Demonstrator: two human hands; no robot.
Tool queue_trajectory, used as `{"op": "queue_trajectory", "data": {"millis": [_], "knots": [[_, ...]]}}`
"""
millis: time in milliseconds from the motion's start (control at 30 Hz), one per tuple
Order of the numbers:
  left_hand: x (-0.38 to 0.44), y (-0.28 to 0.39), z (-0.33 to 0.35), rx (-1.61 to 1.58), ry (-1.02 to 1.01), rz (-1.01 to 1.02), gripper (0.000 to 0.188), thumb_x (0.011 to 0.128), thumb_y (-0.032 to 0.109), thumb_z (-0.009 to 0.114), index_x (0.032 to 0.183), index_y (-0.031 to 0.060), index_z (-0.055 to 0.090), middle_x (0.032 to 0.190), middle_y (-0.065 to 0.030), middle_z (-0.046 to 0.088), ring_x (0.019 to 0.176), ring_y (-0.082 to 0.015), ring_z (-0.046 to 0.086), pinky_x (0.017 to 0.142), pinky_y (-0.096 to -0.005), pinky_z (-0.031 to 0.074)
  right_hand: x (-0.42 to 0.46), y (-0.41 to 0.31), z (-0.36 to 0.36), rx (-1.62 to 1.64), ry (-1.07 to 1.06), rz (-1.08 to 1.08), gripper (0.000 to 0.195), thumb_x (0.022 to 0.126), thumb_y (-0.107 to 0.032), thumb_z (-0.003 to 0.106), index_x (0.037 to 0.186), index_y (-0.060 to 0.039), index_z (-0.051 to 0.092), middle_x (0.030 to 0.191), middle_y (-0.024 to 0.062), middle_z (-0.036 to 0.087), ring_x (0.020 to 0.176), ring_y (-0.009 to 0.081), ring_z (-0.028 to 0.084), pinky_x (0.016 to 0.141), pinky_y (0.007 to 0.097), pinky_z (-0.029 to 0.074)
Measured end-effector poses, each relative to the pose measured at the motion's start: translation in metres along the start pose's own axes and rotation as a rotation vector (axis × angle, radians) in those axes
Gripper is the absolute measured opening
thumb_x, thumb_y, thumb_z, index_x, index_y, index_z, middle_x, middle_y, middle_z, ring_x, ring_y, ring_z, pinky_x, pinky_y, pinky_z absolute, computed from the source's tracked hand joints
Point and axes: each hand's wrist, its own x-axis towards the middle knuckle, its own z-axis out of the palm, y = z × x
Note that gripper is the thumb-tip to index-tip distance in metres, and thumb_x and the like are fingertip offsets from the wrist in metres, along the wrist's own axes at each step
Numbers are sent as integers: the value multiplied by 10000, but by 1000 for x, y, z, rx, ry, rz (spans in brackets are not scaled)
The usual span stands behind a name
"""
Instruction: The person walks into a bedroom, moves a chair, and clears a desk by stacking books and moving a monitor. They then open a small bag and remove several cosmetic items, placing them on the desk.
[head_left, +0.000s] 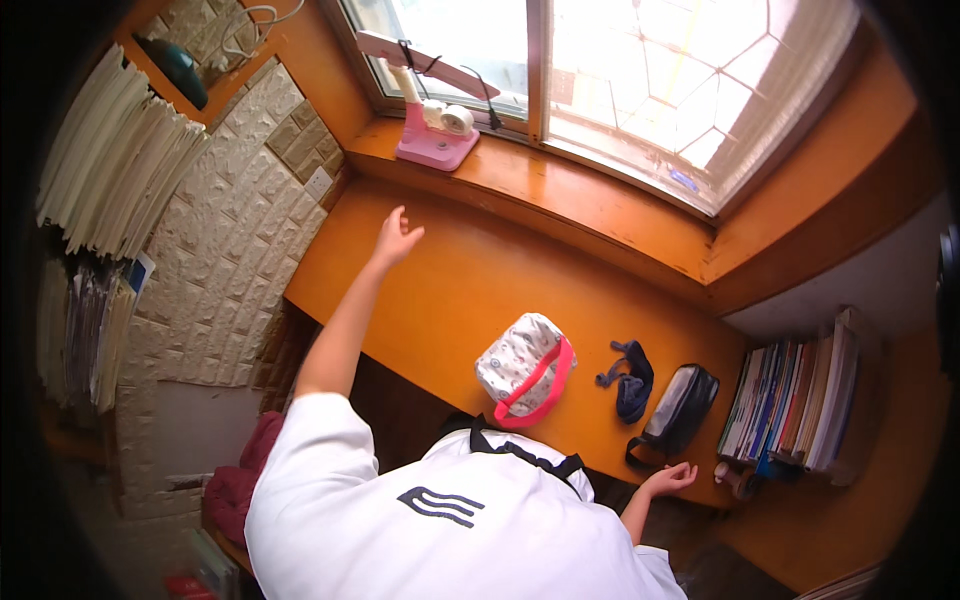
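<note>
My left hand (397, 238) is over the far left part of the orange wooden desk (442, 292), holding nothing, its fingers loosely bent and thumb apart. At the desk's near right edge, my right hand (670, 478) is turned palm up with nothing in it. Nearest to it is a dark pencil case (679, 409) with a grey panel and a loop strap. A crumpled navy cloth item (632, 381) with straps lies left of that case. In front of my body sits a white patterned zip pouch (521, 356) with a pink zip and handle.
A pink desk lamp (439, 146) with a small dial stands on the wooden windowsill (585, 187). Books (787, 397) stand in a row at the right, with small round items (735, 480) beside them. Paper stacks (124, 165) fill the left shelf. Maroon cloth (240, 480) lies at lower left.
</note>
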Motion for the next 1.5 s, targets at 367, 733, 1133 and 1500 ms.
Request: {"op": "queue_trajectory", "data": {"millis": [367,733,1133,1500], "knots": [[282,23,10,43,286,-56,774,637,330,716,1211,-92,414,1183,-353,488,1143,-444,485,982,-424,413,-69,-71,8,-59,-67,-154,333,962,-104,492,1289,-52,452,1129,142,579,891,198,581,593,238,467],[440,10,18,-88,364,32,515,638,239,833,1028,-1,600,1001,-162,661,893,-267,654,753,-371,530,-121,-91,-29,-310,-71,-16,240,976,-203,491,1153,-53,552,1017,82,615,692,130,528,530,232,423],[342,-16,-27,68,556,214,466,684,343,783,1009,48,628,978,-165,660,933,-350,626,820,-427,488,-102,-87,22,-219,-257,-176,198,962,-188,516,1024,-27,613,891,69,657,695,131,581,535,224,426],[219,-54,-129,-972,-119,490,384,863,264,620,1157,37,524,1100,-160,602,994,-291,586,880,-402,475,-76,-117,44,42,-407,-90,184,952,-151,521,1035,-25,625,837,50,657,688,95,586,547,218,451]]}}
